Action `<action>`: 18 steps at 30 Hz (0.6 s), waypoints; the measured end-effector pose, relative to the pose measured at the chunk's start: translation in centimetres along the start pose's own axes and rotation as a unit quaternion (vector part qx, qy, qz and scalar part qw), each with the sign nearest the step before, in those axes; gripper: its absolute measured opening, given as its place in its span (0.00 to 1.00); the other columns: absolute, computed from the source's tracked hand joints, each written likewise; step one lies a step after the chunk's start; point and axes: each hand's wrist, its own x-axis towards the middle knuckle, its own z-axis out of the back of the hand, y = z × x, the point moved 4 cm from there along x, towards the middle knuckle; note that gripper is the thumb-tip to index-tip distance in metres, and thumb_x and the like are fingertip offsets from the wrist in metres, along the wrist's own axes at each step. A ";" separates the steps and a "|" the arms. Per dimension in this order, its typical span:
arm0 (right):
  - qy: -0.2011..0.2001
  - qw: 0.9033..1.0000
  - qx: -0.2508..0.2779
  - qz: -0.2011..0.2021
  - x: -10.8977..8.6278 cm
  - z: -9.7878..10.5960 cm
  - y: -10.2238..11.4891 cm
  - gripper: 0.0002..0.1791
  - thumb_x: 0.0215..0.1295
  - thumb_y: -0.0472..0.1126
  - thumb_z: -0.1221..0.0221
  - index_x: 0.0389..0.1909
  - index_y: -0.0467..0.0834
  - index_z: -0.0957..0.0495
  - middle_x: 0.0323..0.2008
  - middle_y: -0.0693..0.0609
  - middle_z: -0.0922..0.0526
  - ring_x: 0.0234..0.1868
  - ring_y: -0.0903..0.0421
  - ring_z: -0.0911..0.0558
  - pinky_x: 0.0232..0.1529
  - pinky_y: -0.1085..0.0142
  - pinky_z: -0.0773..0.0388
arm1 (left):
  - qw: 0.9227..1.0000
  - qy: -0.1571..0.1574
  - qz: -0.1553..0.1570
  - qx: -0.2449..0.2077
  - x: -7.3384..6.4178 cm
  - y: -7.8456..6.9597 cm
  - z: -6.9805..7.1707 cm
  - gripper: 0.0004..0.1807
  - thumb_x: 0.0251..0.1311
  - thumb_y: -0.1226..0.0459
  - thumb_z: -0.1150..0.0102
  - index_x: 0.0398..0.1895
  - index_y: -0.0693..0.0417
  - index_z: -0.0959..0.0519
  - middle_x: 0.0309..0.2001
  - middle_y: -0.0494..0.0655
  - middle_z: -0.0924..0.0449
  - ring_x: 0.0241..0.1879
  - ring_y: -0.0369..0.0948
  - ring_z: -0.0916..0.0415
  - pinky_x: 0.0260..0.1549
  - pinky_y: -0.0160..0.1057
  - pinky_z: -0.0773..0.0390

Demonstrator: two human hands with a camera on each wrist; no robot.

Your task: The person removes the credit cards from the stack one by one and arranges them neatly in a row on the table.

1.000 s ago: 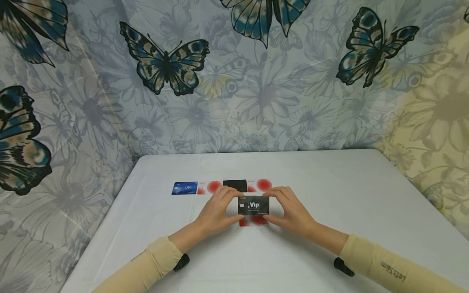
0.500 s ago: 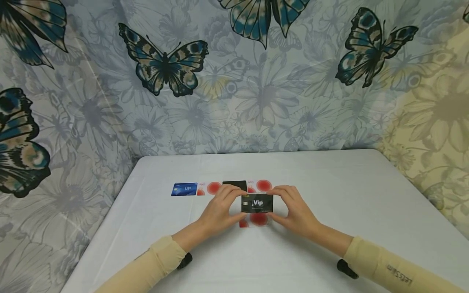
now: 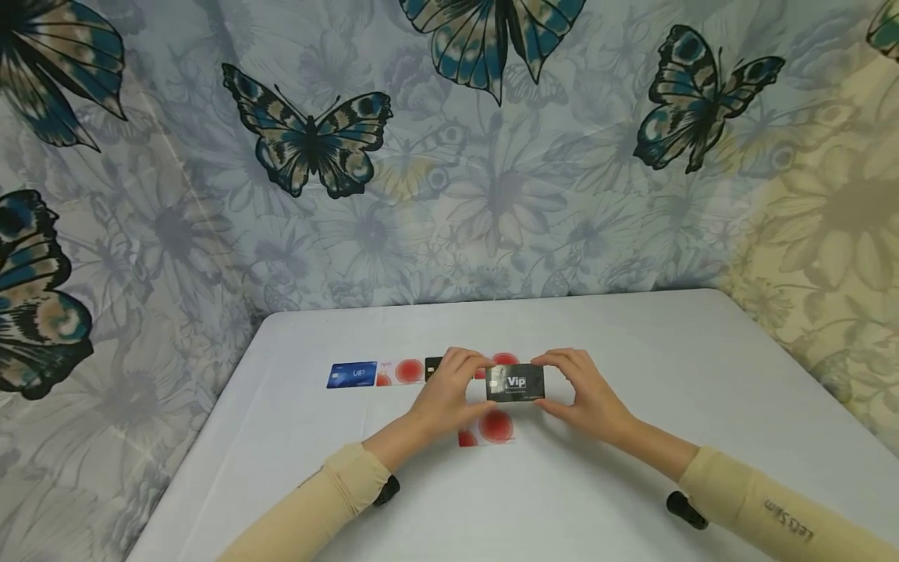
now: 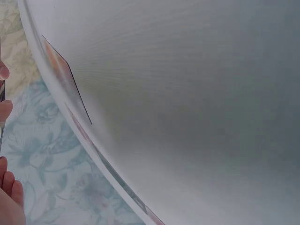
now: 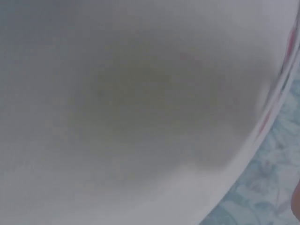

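Note:
Both hands hold a black Vip card (image 3: 516, 383) above the table, its printed face toward the head camera. My left hand (image 3: 449, 396) pinches its left edge between thumb and fingers, and my right hand (image 3: 588, 396) pinches the right edge the same way. Below them a white card with red circles (image 3: 495, 427) lies alone on the table. Behind the hands runs a row: a blue VIP card (image 3: 352, 375), a red-and-white card (image 3: 409, 371), a black card (image 3: 431, 365) largely covered by my left hand, and another red-and-white card (image 3: 505, 359) partly hidden by the held card.
The cards lie on a white-covered table (image 3: 295, 484), whose far edge meets a butterfly-patterned wall covering (image 3: 492, 257). In the left wrist view, fingers (image 4: 5, 111) show at the left edge, beside the tabletop (image 4: 197, 117). The right wrist view shows mostly blurred tabletop (image 5: 140, 103).
Both hands have carried the black Vip card to the right and a little up, off the single red-and-white card, which now shows more fully. The black card in the row has become mostly covered.

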 end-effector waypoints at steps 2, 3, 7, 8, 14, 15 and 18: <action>0.006 1.000 0.002 -0.003 -0.2 0.2 -0.6 0.34 0.46 0.35 0.24 0.56 0.44 0.26 0.54 0.52 0.26 0.52 0.55 0.33 0.46 0.65 0.31 | 1.000 0.001 0.005 -0.001 0.4 -0.1 -0.6 0.29 0.47 0.61 0.23 0.53 0.53 0.24 0.50 0.44 0.27 0.53 0.41 0.34 0.49 0.37 0.25; 0.008 1.000 0.001 -0.005 -0.3 0.4 -1.0 0.34 0.45 0.35 0.24 0.56 0.44 0.25 0.54 0.52 0.26 0.52 0.55 0.33 0.44 0.66 0.31 | 1.000 0.002 0.005 -0.001 0.6 -0.1 -0.8 0.29 0.47 0.61 0.23 0.53 0.53 0.24 0.49 0.45 0.27 0.53 0.41 0.34 0.48 0.37 0.25; 0.014 1.000 0.001 -0.009 -0.4 0.7 -2.0 0.34 0.45 0.34 0.24 0.56 0.44 0.26 0.54 0.52 0.26 0.50 0.54 0.33 0.43 0.65 0.31 | 1.000 0.013 0.012 0.004 1.5 0.1 -1.6 0.30 0.47 0.60 0.23 0.54 0.52 0.24 0.49 0.43 0.26 0.53 0.41 0.34 0.50 0.36 0.27; 0.015 1.000 0.000 -0.009 -0.4 0.8 -2.3 0.34 0.45 0.34 0.24 0.56 0.43 0.26 0.54 0.51 0.25 0.50 0.52 0.33 0.42 0.65 0.30 | 1.000 0.019 0.016 0.005 1.8 0.2 -1.8 0.30 0.47 0.60 0.23 0.54 0.52 0.24 0.49 0.43 0.26 0.53 0.41 0.34 0.51 0.36 0.27; 0.020 1.000 -0.010 -0.006 -0.3 1.3 -3.6 0.35 0.44 0.33 0.24 0.57 0.42 0.26 0.53 0.49 0.25 0.49 0.52 0.32 0.42 0.64 0.30 | 0.997 0.052 0.049 0.027 2.9 0.4 -3.1 0.31 0.49 0.56 0.25 0.56 0.51 0.26 0.51 0.42 0.28 0.55 0.40 0.35 0.54 0.33 0.29; 0.020 1.000 -0.011 -0.007 -0.3 1.4 -3.8 0.35 0.44 0.33 0.24 0.57 0.41 0.26 0.53 0.49 0.24 0.49 0.52 0.32 0.42 0.64 0.31 | 0.996 0.056 0.053 0.033 3.1 0.5 -3.3 0.30 0.50 0.56 0.25 0.56 0.51 0.26 0.52 0.42 0.28 0.55 0.40 0.35 0.55 0.33 0.30; 0.022 1.000 -0.015 -0.009 -0.4 1.5 -4.5 0.35 0.44 0.33 0.24 0.57 0.40 0.26 0.53 0.48 0.25 0.49 0.50 0.32 0.42 0.65 0.31 | 0.995 0.064 0.063 0.051 3.7 0.6 -4.0 0.30 0.50 0.55 0.26 0.56 0.51 0.26 0.52 0.43 0.28 0.56 0.40 0.35 0.55 0.32 0.30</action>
